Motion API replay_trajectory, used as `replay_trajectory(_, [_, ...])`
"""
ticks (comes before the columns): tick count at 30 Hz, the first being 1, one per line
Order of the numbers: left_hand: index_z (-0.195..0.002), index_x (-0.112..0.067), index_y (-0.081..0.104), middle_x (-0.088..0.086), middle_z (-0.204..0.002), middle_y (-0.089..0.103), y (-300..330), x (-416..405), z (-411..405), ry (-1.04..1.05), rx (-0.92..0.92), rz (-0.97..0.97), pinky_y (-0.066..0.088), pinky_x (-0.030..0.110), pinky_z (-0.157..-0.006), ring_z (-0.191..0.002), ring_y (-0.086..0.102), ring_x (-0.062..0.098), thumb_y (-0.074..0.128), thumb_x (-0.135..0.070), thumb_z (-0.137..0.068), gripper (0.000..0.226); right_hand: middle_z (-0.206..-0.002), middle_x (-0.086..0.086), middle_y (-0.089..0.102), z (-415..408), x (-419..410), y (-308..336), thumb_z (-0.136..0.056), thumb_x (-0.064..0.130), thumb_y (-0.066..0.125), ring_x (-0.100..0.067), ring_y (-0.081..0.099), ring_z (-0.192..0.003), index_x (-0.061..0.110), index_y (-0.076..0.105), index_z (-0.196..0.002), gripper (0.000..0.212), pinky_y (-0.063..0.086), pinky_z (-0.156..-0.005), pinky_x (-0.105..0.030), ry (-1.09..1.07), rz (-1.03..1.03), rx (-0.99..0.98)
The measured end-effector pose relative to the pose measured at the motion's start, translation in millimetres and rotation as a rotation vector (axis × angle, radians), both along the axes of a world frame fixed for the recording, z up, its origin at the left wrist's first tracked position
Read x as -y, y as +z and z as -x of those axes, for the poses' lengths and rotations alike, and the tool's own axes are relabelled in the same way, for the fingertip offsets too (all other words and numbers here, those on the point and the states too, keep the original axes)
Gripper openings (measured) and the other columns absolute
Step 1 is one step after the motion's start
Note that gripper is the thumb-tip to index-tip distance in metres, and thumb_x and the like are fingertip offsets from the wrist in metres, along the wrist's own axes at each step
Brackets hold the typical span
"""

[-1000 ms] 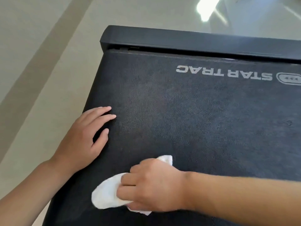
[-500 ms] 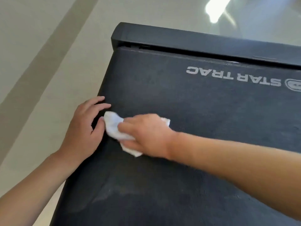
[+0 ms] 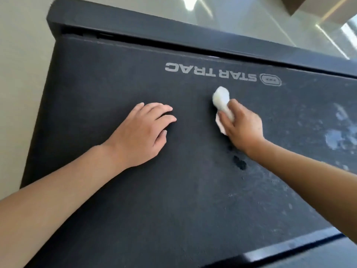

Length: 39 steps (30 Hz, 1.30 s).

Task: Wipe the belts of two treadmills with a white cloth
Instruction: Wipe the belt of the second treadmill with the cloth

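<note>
Right hand (image 3: pixel 241 128): fingers curled round the cloth (image 3: pixel 222 100), gripping it and pressing it on the belt (image 3: pixel 173 190) just below the logo (image 3: pixel 211 72)
Left hand (image 3: pixel 141 132): holds nothing; palm down on the belt, fingers loosely spread and slightly bent, left of the cloth and apart from it
Cloth: white, soft, bunched into a rounded wad; its upper end pokes out past the fingers toward the logo, a thin flap shows under the knuckles, and the rest is hidden inside the fist
Belt: black, matte, finely pebbled rubber, a broad flat sheet; its near end and right side run out of view
Logo: pale grey block letters "STAR TRAC" with an oval badge at their right end, printed on the belt and reading upside down from here
Marks: whitish, chalky smears (image 3: pixel 336 136) on the belt well right of the cloth, blurred; two small dark blotches (image 3: pixel 239 163) just below the right wrist, cannot tell what they are
End cap (image 3: pixel 135 18): smooth dark bar across the far end of the belt beyond the logo, a narrow dark gap between the two
Side rail (image 3: pixel 289 246): glossy dark strip along the belt's near right edge, cut off by the frame
Floor (image 3: pixel 17 55): pale, smooth, glossy, with bright reflections beyond the end cap; a brown shape at the top right corner is too cropped to name
</note>
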State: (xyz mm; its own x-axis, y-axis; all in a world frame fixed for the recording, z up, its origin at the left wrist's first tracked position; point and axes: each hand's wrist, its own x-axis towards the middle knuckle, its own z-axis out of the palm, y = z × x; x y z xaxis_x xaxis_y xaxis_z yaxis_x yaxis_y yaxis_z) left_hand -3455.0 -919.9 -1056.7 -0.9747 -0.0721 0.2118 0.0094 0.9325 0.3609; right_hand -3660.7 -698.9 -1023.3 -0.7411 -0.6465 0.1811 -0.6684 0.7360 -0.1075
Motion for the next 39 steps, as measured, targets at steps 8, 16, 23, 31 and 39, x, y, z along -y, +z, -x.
replay_trajectory(8, [-0.139, -0.014, 0.062, 0.005, -0.151, 0.054, -1, -13, 7, 0.020, 0.029, 0.030, 0.032, 0.057, -0.119, -0.143, 0.047, 0.030, 0.038, -0.030, -0.099, 0.049, -0.094, 0.000, 0.057, -134, -66, 3, -0.104, 0.040, 0.051, -0.023, 0.049, -0.073, 0.015, 0.067, -0.110, 0.030, 0.036, -0.065, -0.034, 1.131, -0.217, 0.223])
replay_trajectory(16, [-0.146, -0.016, 0.057, 0.003, -0.156, 0.049, -2, -75, -15, 0.163, 0.100, 0.047, 0.030, 0.059, -0.122, -0.149, 0.040, 0.030, 0.035, -0.034, -0.101, 0.053, -0.083, -0.004, 0.056, 84, -86, 13, -0.101, 0.041, 0.047, -0.037, 0.059, -0.078, 0.018, 0.042, -0.094, 0.024, 0.042, -0.063, -0.039, -0.060, 0.018, -0.007])
replay_trajectory(23, [-0.154, -0.021, 0.049, -0.005, -0.167, 0.036, 6, -122, -22, 0.238, 0.180, 0.023, 0.020, 0.055, -0.128, -0.158, 0.026, 0.022, 0.036, -0.038, -0.103, 0.056, -0.082, -0.003, 0.056, -103, -116, -4, -0.094, 0.035, 0.063, -0.030, 0.054, -0.064, 0.016, 0.056, -0.091, 0.021, 0.044, -0.051, -0.039, 1.080, 0.025, 0.324])
replay_trajectory(31, [-0.154, -0.023, 0.050, -0.012, -0.167, 0.035, 9, -153, -19, 0.407, 0.178, -0.009, 0.020, 0.053, -0.128, -0.159, 0.024, 0.014, 0.040, -0.032, -0.100, 0.055, -0.092, -0.005, 0.064, 136, -80, 4, -0.096, 0.030, 0.053, -0.036, 0.064, -0.087, 0.021, 0.058, -0.098, 0.010, 0.042, -0.070, -0.035, 0.196, 0.134, 0.148])
replay_trajectory(39, [-0.153, -0.019, 0.049, -0.006, -0.165, 0.039, 18, -152, -12, 0.398, 0.240, 0.007, 0.030, 0.054, -0.123, -0.154, 0.035, 0.022, 0.045, -0.026, -0.098, 0.056, -0.090, -0.002, 0.061, -3, -54, -14, -0.097, 0.038, 0.057, -0.028, 0.062, -0.077, 0.018, 0.057, -0.093, 0.021, 0.030, -0.056, -0.034, 0.736, 0.086, 0.186])
